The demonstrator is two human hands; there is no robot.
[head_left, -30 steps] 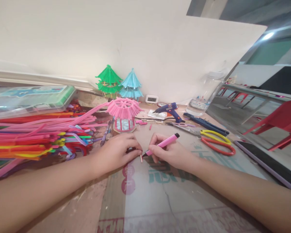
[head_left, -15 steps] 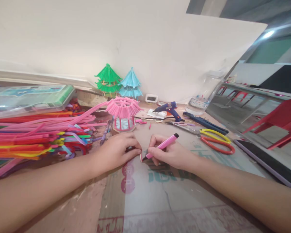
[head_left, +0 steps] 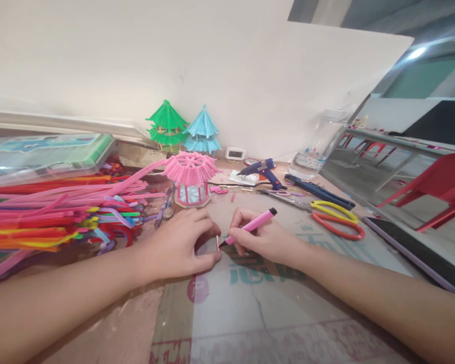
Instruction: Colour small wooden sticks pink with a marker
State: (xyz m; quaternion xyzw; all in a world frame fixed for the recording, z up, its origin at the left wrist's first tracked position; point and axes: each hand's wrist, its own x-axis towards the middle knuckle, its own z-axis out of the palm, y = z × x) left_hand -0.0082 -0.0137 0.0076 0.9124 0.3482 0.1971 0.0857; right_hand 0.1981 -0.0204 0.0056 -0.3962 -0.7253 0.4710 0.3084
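My left hand (head_left: 182,245) rests on the cardboard sheet (head_left: 258,303) and pinches a small short stick piece (head_left: 217,243) upright between thumb and forefinger. My right hand (head_left: 263,237) grips a pink marker (head_left: 250,226), its dark tip touching that piece. A pink straw pavilion model (head_left: 190,178) stands just beyond both hands.
A heap of coloured straws (head_left: 60,212) lies at the left under a clear plastic box (head_left: 41,154). Green (head_left: 166,124) and blue (head_left: 201,131) straw pavilions stand by the wall. A blue glue gun (head_left: 263,171), scissors (head_left: 337,217), and a jar (head_left: 314,149) lie to the right.
My left hand has turned the small piece upright and shifted slightly toward me. The marker tip has stayed against it.
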